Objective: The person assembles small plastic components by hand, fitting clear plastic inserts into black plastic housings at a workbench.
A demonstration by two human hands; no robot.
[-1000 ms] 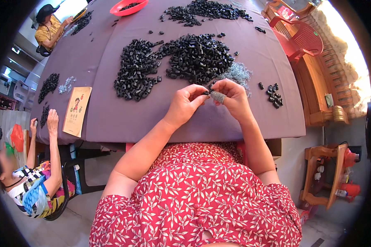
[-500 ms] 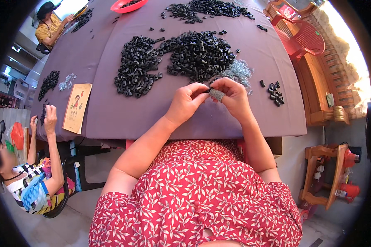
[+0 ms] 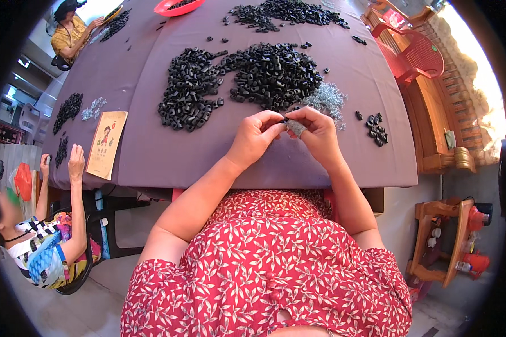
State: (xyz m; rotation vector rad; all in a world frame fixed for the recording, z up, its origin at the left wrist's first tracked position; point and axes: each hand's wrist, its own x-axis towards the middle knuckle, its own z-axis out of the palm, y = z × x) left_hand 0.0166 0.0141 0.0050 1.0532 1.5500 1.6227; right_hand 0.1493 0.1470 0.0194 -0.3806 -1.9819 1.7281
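Observation:
My left hand [image 3: 254, 136] and my right hand [image 3: 319, 135] meet near the table's front edge, fingertips pinched together. Between them is a small black plastic part [image 3: 284, 120], mostly hidden by the fingers. A grey wrap [image 3: 296, 128] covers one digit of my right hand. Just beyond my hands lies a big heap of black plastic parts [image 3: 275, 73], with a second heap [image 3: 189, 90] to its left. A pile of small silvery springs [image 3: 327, 100] touches the big heap's right side. Farther right is a small cluster of black parts [image 3: 376, 129].
A booklet [image 3: 107, 145] lies on the purple-grey tablecloth [image 3: 152, 163], left of me. A co-worker [image 3: 50, 247] sits at the left, another [image 3: 70, 33] at the far left. A red bowl [image 3: 178, 7] and more black parts [image 3: 289, 12] are at the back. A red chair [image 3: 413, 53] stands right.
My hands stay nearly in place, still pinching the small part. The near-left co-worker's raised hand has shifted slightly to the right. The whole view has shifted a little.

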